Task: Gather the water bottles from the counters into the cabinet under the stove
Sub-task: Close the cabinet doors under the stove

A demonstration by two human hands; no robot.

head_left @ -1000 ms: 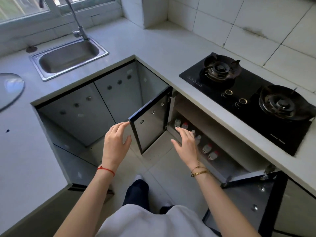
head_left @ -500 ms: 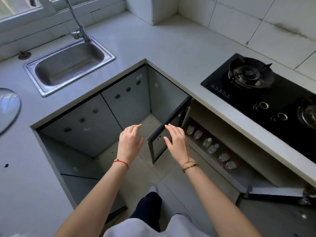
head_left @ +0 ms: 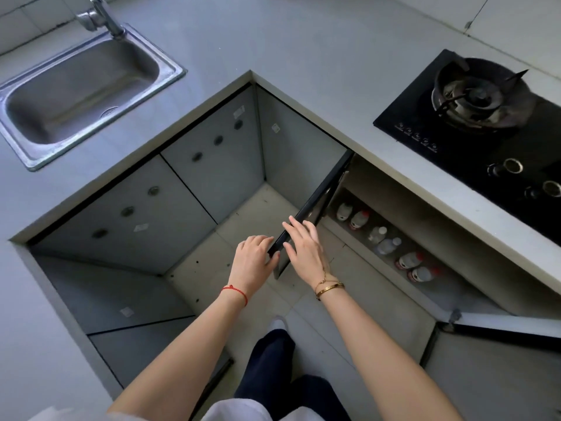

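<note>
Several water bottles [head_left: 385, 243], some with red caps and labels, lie in a row on the floor of the open cabinet [head_left: 449, 287] under the stove [head_left: 485, 117]. The cabinet's dark left door [head_left: 318, 199] stands swung out, seen edge-on from above. My left hand [head_left: 253, 258] curls around the door's near top corner from the outer side. My right hand [head_left: 303, 247] lies on the door's top edge from the inner side, fingers spread. Neither hand holds a bottle.
The cabinet's right door [head_left: 501, 328] hangs open at the lower right. A steel sink [head_left: 82, 95] with a faucet [head_left: 100, 16] sits in the grey counter [head_left: 273, 34] at the upper left. Closed grey cabinet fronts [head_left: 188, 183] line the corner. My legs [head_left: 273, 360] stand on the tiled floor.
Both hands have moved forward and closed in on the left door's top edge, one on each side. The view has shifted nearer, over the door.
</note>
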